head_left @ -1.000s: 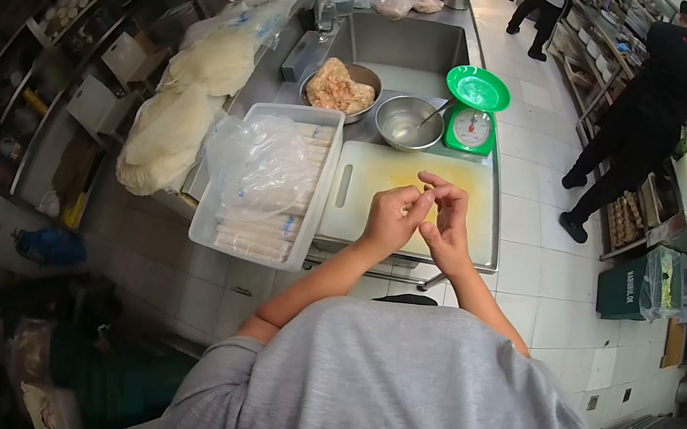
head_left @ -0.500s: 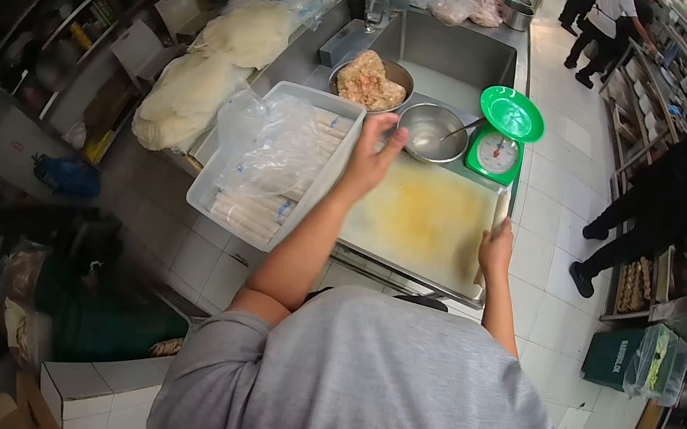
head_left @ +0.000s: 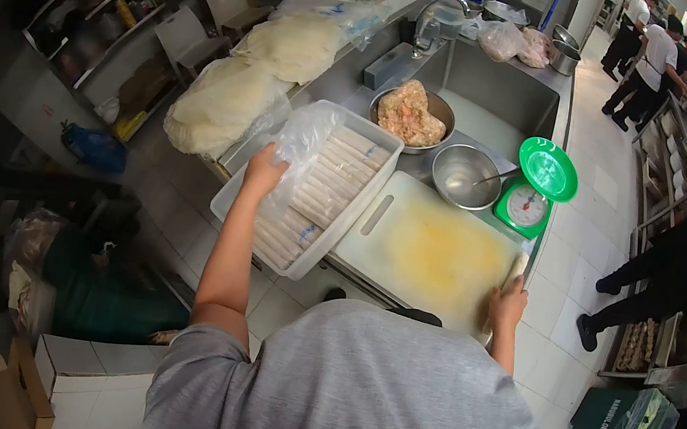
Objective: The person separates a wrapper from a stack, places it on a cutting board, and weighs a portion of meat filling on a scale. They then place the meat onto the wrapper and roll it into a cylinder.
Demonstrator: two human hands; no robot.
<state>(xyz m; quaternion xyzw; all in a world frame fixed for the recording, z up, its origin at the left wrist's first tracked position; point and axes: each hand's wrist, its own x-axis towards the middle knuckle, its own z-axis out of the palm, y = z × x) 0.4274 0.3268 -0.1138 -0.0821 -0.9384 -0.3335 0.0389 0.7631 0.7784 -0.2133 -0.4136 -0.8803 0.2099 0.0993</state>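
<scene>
My left hand [head_left: 265,172] is closed on the edge of a clear plastic sheet [head_left: 304,149], lifted and bunched over the left side of a white plastic tub [head_left: 228,200]. Rows of long pale spring rolls [head_left: 336,175] lie in that tub, with more clear plastic between some of them. At the right edge of a white cutting board [head_left: 365,250], my right hand [head_left: 507,306] is wrapped round a pale uncooked spring roll [head_left: 520,264], its lower part hidden by the fingers. A yellowish wet stain covers the board's middle.
Beyond the board stand a metal bowl [head_left: 452,198] with a spoon, a bowl of pinkish filling [head_left: 415,113] and a green scale [head_left: 529,207]. Stacked wrappers [head_left: 230,105] lie left; a sink [head_left: 509,92] is behind. Several people in dark trousers [head_left: 673,252] stand right.
My left hand has moved left from above the tub's right rim and gripped the plastic, pulling it back so more rolls show. My right hand keeps its roll. The view has shifted.
</scene>
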